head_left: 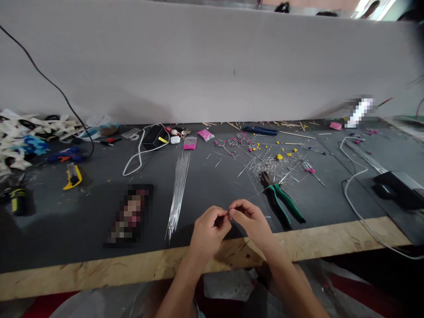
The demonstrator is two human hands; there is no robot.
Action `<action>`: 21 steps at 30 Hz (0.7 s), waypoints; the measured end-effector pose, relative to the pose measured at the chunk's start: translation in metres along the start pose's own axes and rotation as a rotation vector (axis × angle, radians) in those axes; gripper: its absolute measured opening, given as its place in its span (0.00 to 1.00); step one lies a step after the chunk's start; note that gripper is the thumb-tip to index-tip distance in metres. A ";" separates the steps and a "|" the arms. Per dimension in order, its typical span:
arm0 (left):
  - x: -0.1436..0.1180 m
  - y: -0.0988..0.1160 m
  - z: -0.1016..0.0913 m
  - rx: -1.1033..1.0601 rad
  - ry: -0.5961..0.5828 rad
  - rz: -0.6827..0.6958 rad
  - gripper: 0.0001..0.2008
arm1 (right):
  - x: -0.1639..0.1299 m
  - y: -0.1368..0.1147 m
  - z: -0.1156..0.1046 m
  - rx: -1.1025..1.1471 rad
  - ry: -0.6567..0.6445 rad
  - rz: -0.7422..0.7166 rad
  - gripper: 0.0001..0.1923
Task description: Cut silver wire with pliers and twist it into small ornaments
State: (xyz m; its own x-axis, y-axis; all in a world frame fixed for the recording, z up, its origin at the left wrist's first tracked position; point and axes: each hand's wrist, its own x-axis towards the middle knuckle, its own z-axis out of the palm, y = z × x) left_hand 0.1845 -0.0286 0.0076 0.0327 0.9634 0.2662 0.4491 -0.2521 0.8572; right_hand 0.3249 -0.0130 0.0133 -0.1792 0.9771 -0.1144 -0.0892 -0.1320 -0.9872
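Observation:
My left hand (212, 227) and my right hand (250, 221) meet over the table's front edge, fingertips pinched together. A thin metal wire (260, 193) runs from the pinch toward the right; the fingers hide its held end. Left of my hands lies a bundle of straight metal wires (179, 192). Pliers with green and black handles (281, 201) rest to the right of my right hand, jaws pointing away. Beyond them is a scattered pile of wire offcuts (270, 165) with yellow bits. Small round wire pieces with pink bits (245, 142) lie farther back.
Pink packets (190, 143), a white cable (141, 154) and a blue cutter (260, 130) lie toward the partition (198, 66). At left are a yellow utility knife (73, 176), a glue gun (66, 154) and a blurred flat item (129, 214). Another white cable (346, 190) crosses the right side.

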 end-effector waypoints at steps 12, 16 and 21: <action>-0.001 -0.004 0.002 0.131 -0.053 0.156 0.06 | 0.001 0.001 -0.005 -0.040 0.067 0.090 0.05; 0.000 -0.002 0.002 0.095 -0.050 0.108 0.06 | 0.002 0.003 -0.006 -0.055 0.074 0.073 0.06; 0.001 -0.001 0.004 0.079 -0.026 0.017 0.05 | 0.002 0.009 -0.007 -0.102 0.087 0.045 0.06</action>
State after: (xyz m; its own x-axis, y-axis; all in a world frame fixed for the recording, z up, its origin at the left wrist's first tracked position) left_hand 0.1878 -0.0272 0.0047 0.0634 0.9614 0.2678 0.5173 -0.2612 0.8150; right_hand 0.3301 -0.0108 0.0036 -0.0944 0.9821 -0.1632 0.0175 -0.1623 -0.9866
